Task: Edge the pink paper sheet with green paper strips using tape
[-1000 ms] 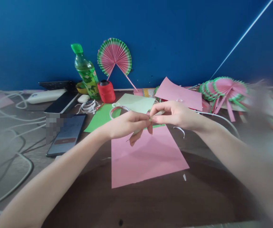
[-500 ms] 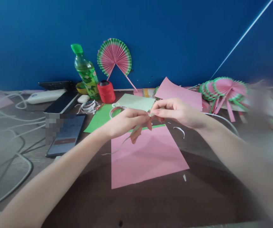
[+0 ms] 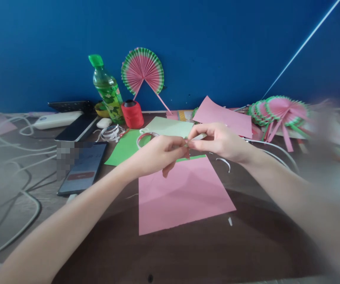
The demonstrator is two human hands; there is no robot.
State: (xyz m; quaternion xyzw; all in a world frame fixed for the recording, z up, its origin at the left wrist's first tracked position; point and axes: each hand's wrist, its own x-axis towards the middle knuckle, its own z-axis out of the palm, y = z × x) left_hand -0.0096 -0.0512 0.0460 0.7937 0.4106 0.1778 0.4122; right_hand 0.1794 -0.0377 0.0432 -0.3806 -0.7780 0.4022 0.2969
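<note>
"What's at upper centre?"

"A pleated fan (image 3: 142,67), apparently finished."

"Mid-frame?"

"The left hand (image 3: 159,156) pinches, fingertips bunched, seemingly on one end of a pale strip (image 3: 200,137); beneath, a pink sheet (image 3: 184,197) lies flat, not yet pleated. The right hand (image 3: 217,139) pinches that strip too, thumb against finger."

"Upper right?"

"More pleated fans (image 3: 285,108), seemingly done; the strip's handling looks unfinished."

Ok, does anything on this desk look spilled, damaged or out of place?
Nothing looks spilled or damaged. The bottle appears to lean left, though lens distortion may exaggerate that, and a white scrap lies loose near the front pink sheet.
</note>
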